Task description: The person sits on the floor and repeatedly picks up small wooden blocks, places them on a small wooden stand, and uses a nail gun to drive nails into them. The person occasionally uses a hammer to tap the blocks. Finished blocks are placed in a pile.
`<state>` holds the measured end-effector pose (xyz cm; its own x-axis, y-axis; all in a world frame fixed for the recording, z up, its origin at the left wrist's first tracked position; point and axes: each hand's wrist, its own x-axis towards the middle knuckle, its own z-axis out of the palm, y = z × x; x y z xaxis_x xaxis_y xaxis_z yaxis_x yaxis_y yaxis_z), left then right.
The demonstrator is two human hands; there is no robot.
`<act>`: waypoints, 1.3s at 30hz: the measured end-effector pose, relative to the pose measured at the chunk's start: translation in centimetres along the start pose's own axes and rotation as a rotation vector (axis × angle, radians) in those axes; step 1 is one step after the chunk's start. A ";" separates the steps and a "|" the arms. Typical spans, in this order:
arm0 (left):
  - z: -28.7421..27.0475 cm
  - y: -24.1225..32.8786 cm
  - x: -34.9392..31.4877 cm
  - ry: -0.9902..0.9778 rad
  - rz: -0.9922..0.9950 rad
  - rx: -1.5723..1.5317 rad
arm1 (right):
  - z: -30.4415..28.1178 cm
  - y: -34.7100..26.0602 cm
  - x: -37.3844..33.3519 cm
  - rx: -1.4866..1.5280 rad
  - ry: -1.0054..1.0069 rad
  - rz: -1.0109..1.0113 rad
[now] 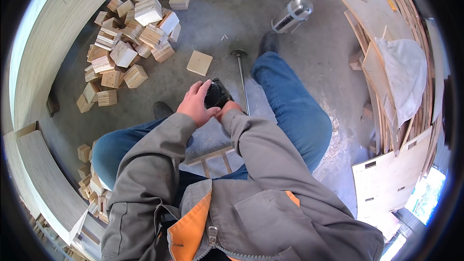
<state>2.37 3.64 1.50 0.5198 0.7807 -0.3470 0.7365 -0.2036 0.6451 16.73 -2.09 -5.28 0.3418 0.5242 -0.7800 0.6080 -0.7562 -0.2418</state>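
Note:
Between my knees, both hands are around a small, dark, glossy black object (217,94) whose kind I cannot make out. My left hand (195,103) grips it from the left, fingers over its upper side and thumb below. My right hand (228,109) holds it from the lower right; most of those fingers are hidden behind it. On the floor just beyond, a flat square wooden block (199,63) lies by itself. To the right of the block is a hammer (242,75) with a long thin metal handle, its head pointing away from me.
A large heap of wooden blocks (124,55) lies at the far left, beside a curved pale wooden panel (58,34). A steel thermos (293,15) is near my right foot. Plywood sheets (374,9) with a white cloth (402,75) lean at the right. More blocks (94,194) lie by my left knee.

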 end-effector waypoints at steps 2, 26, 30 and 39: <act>0.5 -0.4 -0.4 0.047 -0.044 0.012 | 1.8 -0.1 0.6 -0.027 -0.015 -0.052; 2.8 -3.6 -0.9 0.362 0.039 0.083 | 2.6 -1.6 0.6 -0.023 -0.101 -0.243; 1.7 -4.3 -2.0 0.378 -0.008 0.129 | 3.8 -2.7 -0.2 0.016 -0.142 -0.328; 1.7 -6.5 -1.1 0.416 0.118 0.087 | 2.7 -2.8 3.2 -0.059 -0.383 -0.380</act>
<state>-2.27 3.15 -3.47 0.3975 0.9167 0.0408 0.7255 -0.3412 0.5977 14.13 0.68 -8.71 -0.1888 0.5683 -0.8009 0.6810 -0.5118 -0.5237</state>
